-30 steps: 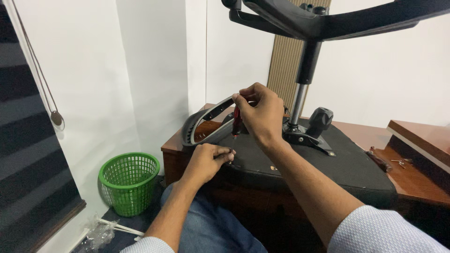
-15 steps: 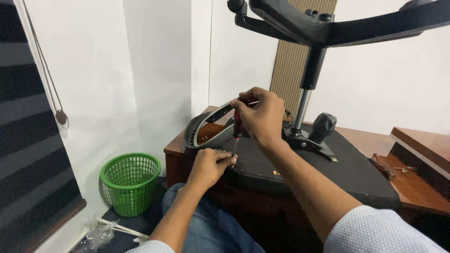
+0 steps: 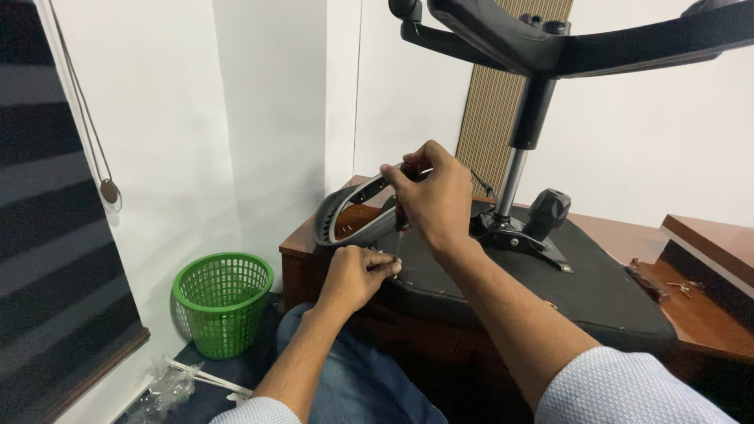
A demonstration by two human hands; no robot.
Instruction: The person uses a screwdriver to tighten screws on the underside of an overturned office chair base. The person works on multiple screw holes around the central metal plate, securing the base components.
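Gripping the screwdriver (image 3: 399,224) upright, the right hand (image 3: 432,196) remains closed around its handle above the upturned chair seat (image 3: 565,283); the left hand (image 3: 357,275) keeps pinching the tip at the seat's edge, beside the armrest (image 3: 349,212). Nothing has shifted.

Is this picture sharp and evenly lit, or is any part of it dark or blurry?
Head view: soft, even indoor light on the white wall; both hands, left hand and right hand, look sharp, without motion blur. The screwdriver between them is small and shaded. The chair base overhead shows dark against the wall; no strong glare.
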